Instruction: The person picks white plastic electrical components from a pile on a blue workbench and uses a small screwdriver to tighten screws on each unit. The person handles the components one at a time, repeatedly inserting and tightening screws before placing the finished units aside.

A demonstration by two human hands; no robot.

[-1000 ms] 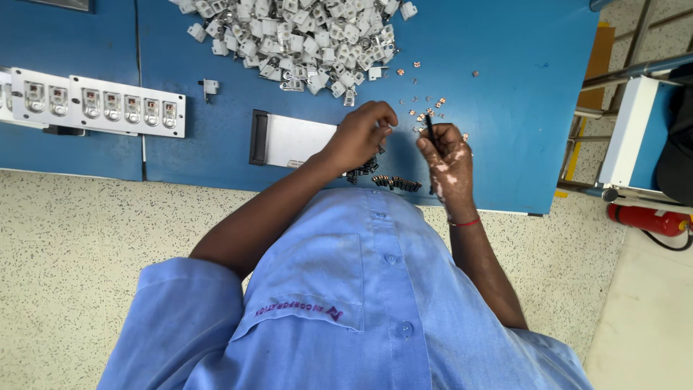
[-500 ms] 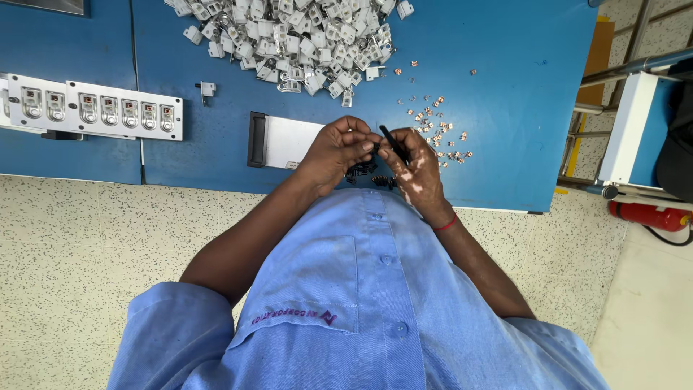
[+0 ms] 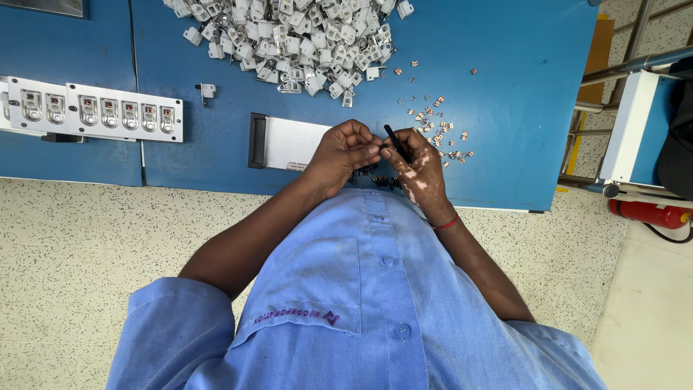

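Together above the blue table (image 3: 505,87), left hand (image 3: 345,155), right hand (image 3: 419,167) with thin black tool (image 3: 395,143).

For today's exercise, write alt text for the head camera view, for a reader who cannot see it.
Seen from above, a person in a light blue shirt brings the left hand and right hand together over a blue table, the right holding a thin black tool. A pile of small white parts lies beyond, small copper pieces are scattered to the right, and a white fixture strip sits left.
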